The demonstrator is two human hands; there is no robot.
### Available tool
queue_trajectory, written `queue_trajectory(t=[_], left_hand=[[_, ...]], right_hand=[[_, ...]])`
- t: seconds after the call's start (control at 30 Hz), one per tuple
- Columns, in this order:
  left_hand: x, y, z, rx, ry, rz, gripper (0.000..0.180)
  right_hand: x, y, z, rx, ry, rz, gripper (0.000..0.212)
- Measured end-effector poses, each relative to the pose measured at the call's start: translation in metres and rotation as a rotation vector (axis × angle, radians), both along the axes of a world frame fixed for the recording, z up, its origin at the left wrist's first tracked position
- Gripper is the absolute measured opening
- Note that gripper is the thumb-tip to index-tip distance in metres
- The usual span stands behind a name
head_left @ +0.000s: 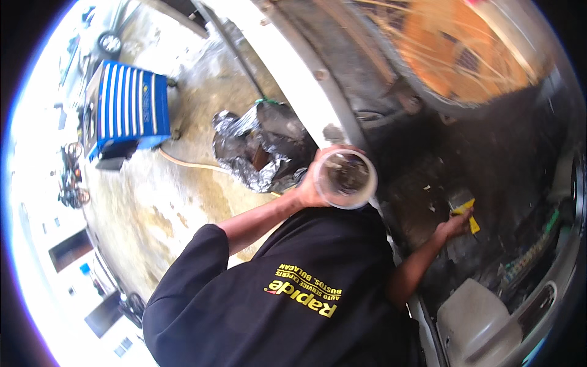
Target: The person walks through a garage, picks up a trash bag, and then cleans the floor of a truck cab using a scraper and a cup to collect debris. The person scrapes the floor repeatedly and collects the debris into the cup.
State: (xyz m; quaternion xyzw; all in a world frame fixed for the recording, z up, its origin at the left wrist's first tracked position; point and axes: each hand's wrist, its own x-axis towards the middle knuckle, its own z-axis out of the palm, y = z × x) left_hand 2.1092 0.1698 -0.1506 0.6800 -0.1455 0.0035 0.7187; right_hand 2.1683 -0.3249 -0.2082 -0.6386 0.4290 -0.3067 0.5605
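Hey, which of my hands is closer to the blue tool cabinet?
Left. Your left hand, around the clear cup, is right of the blue tool cabinet; your right hand, holding the yellow tool, is farther right.

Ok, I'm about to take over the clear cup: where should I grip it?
Probably grip the clear cup around its outer wall below the rim, from the picture's right: the left hand holds its left side, the right looks free, and its round open mouth faces up.

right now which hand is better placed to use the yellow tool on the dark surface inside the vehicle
Probably the right hand: it grips the yellow tool near the dark surface. The left hand looks less suited, being further left and holding a clear cup.
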Motion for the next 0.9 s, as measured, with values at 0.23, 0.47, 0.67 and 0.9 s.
queue_trajectory(t=[0.23, 0.47, 0.67, 0.9], left_hand=[[-0.136, 0.193, -0.08, 0.105, 0.347, 0.715, 0.103], [-0.182, 0.303, -0.19, 1.109, 0.818, 0.581, 0.095], [-0.135, 0.32, -0.264, 1.291, 1.304, 0.207, 0.101], [-0.111, 0.321, -0.268, 1.345, 1.36, 0.118, 0.103]], right_hand=[[-0.006, 0.076, 0.012, -0.124, 0.042, 0.053, 0.051], [-0.026, 0.109, 0.033, -0.179, 0.087, 0.084, 0.055], [-0.047, 0.133, 0.056, -0.269, 0.047, 0.017, 0.05], [-0.07, 0.137, 0.071, -0.185, 0.053, -0.044, 0.037]])
